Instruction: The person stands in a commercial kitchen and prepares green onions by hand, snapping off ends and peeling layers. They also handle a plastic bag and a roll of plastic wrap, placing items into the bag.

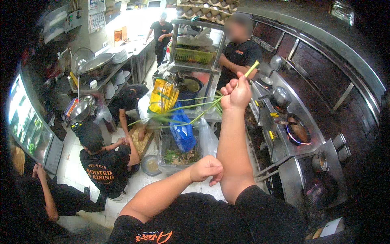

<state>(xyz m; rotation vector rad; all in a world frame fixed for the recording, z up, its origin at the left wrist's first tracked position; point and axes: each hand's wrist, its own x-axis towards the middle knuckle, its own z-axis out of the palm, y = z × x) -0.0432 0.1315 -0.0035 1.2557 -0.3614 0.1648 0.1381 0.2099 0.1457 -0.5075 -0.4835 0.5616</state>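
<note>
My right hand (237, 93) is raised at the upper middle, its fingers closed around a bunch of long green stalks (202, 113), perhaps lemongrass or spring onions. Their pale cut end (252, 68) sticks up past my thumb, while the thin leaves trail left, blurred in part. My left hand (207, 170) is by my right forearm near the elbow. Its fingers are curled, the palm is hidden, and nothing shows in it. Beyond my hands are a yellow plastic bag (163, 96), a blue plastic bag (182, 128) and a tub of chopped greens (181, 157).
A lit wok burner (298, 129) and a saucepan (280, 97) stand on the steel range at right. One person (242, 55) stands ahead. Another (105, 161) crouches at left near a wooden board (141, 140). Stacked egg trays (207, 10) top the rack.
</note>
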